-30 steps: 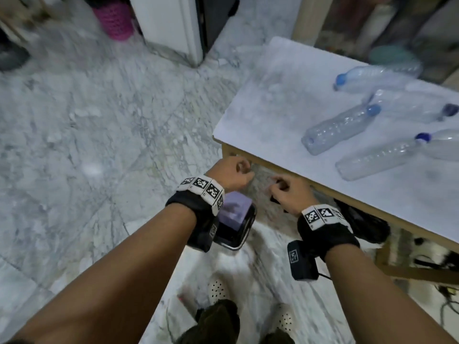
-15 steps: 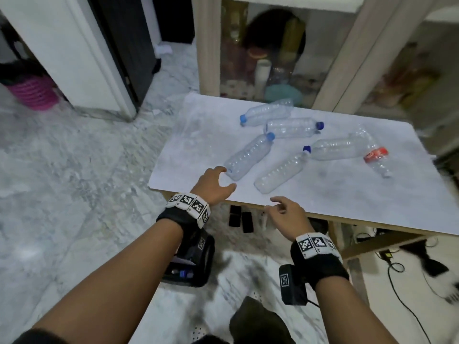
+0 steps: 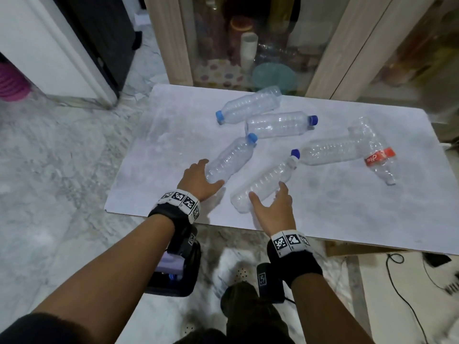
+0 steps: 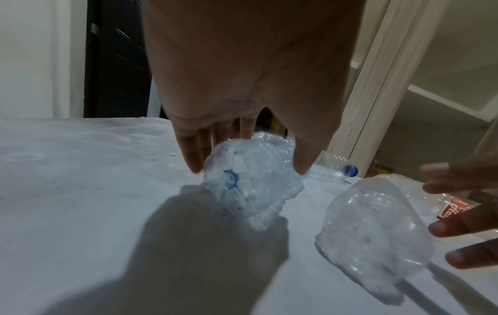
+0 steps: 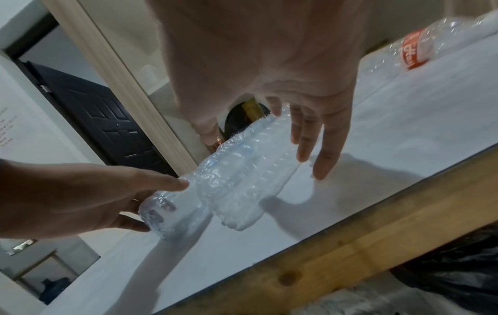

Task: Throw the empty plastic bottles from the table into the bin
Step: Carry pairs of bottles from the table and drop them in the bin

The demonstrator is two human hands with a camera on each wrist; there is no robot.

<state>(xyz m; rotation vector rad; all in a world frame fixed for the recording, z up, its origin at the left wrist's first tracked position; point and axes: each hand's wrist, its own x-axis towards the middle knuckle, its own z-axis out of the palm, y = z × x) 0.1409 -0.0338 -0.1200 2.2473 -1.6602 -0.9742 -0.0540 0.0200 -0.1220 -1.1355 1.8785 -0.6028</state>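
Observation:
Several empty clear plastic bottles lie on the white table (image 3: 161,145). My left hand (image 3: 210,173) (image 4: 248,168) straddles the base of the nearest blue-capped bottle (image 3: 233,157) (image 4: 250,183), with straight fingers on one side and the thumb on the other, both touching it. My right hand (image 3: 267,192) (image 5: 258,147) hovers spread over the base of a second bottle (image 3: 268,182) (image 5: 242,177) beside it. Both bottles rest on the table. Farther back lie two blue-capped bottles (image 3: 250,105) (image 3: 278,124), another clear one (image 3: 330,151) and a red-labelled bottle (image 3: 377,155).
A glass-fronted cabinet (image 3: 248,58) stands right behind the table. A pink ribbed container (image 3: 10,83) sits on the marble floor at far left. A black bag (image 5: 458,266) shows under the table's wooden front edge. A black cable (image 3: 402,281) lies on the floor at right.
Both hands have moved from the table's front edge up onto the tabletop, each reaching the base of one of the two nearest bottles. The view has swung to face the table.

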